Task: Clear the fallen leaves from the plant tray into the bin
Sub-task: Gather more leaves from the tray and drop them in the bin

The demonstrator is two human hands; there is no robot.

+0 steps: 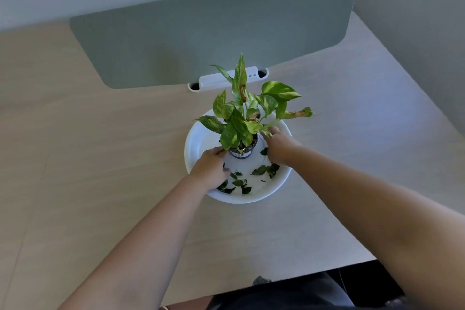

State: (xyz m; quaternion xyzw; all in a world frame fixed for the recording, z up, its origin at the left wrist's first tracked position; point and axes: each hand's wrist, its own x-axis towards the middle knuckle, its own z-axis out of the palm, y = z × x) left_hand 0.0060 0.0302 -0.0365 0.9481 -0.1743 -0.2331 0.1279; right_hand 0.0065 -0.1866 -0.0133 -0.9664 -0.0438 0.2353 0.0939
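Observation:
A round white plant tray (pixel 201 136) sits on the wooden desk. A small pot (pixel 242 152) with a green variegated plant (pixel 247 113) stands in its middle. Several dark fallen leaves (pixel 261 171) lie on the near part of the tray. My left hand (pixel 210 167) rests against the pot's left side, fingers curled toward it. My right hand (pixel 278 146) reaches to the pot's right side, under the foliage. Whether either hand grips the pot is hidden by leaves and fingers. No bin is in view.
A grey-green divider panel (pixel 214 33) stands at the back of the desk (pixel 100 158), held by a white clamp (pixel 226 79) just behind the plant. A pale wall closes the right side. The desk's near edge runs along the bottom right.

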